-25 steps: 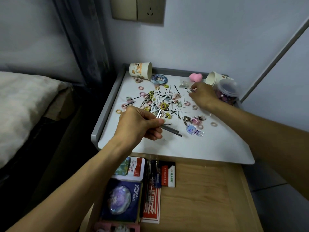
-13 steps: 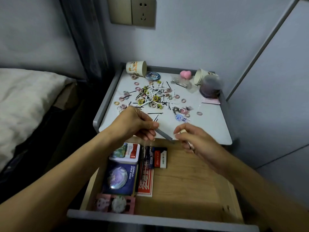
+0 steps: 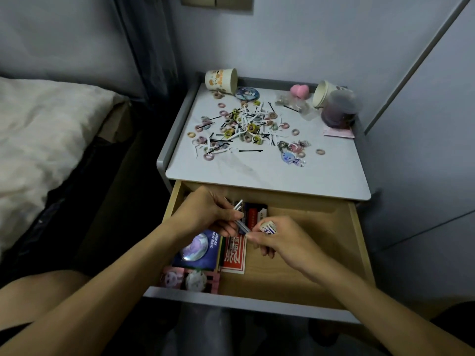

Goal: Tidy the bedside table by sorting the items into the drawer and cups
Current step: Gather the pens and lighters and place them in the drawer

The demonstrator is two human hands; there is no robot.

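Observation:
Both hands hover over the open wooden drawer [image 3: 303,253]. My left hand [image 3: 205,214] pinches a few thin silver sticks [image 3: 240,218] that slant down to the right. My right hand [image 3: 277,238] grips a small white item with blue print [image 3: 268,227], and its fingertips meet the lower end of the sticks. On the white tabletop [image 3: 270,170] lies a scatter of small hair rings, black hairpins and white strips [image 3: 239,127]. Two paper cups lie on their sides: one at back left [image 3: 221,79], one at back right [image 3: 322,93].
The drawer's left half holds card boxes, a blue round-window box [image 3: 198,250], a red pack [image 3: 235,255] and pink badges [image 3: 190,278]. A lidded jar of beads [image 3: 339,109], a pink heart [image 3: 299,89], a round badge [image 3: 246,93] and keychain charms [image 3: 291,155] sit on top. A bed is left.
Both hands came down from the tabletop to over the drawer. My right hand left the back right cup area and now meets the sticks in my left hand. The view tilted down.

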